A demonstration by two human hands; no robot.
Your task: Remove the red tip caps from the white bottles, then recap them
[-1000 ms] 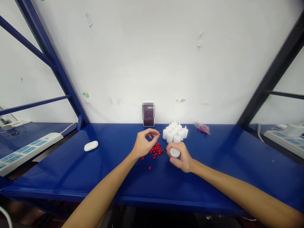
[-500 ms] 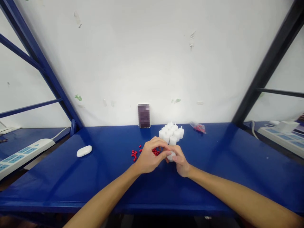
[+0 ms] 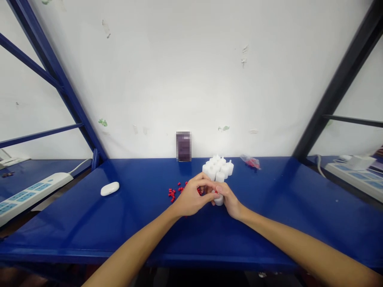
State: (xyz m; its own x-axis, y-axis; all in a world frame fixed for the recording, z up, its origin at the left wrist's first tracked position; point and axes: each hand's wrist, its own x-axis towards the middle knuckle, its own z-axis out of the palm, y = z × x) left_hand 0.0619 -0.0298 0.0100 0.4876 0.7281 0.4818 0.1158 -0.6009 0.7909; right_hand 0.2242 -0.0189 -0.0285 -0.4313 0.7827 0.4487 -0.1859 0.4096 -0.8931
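Note:
My right hand (image 3: 229, 199) is closed round a small white plastic cylinder (image 3: 219, 200) just above the blue table (image 3: 119, 223). My left hand (image 3: 193, 196) is pinched against that cylinder's left side, its fingertips pressed together on a tiny red piece. Loose red pieces (image 3: 175, 191) lie scattered on the table to the left of my hands. A cluster of several white cylinders (image 3: 218, 168) stands right behind my hands.
A white earbud case (image 3: 109, 188) lies at the left. A phone (image 3: 183, 146) leans on the wall at the back. A small bag of red bits (image 3: 250, 161) lies at the back right. Power strips (image 3: 28, 192) (image 3: 356, 173) sit on the side shelves.
My left hand carried a red piece from above the pile over to the white cylinder in my right hand; both hands now meet. The view shifted slightly.

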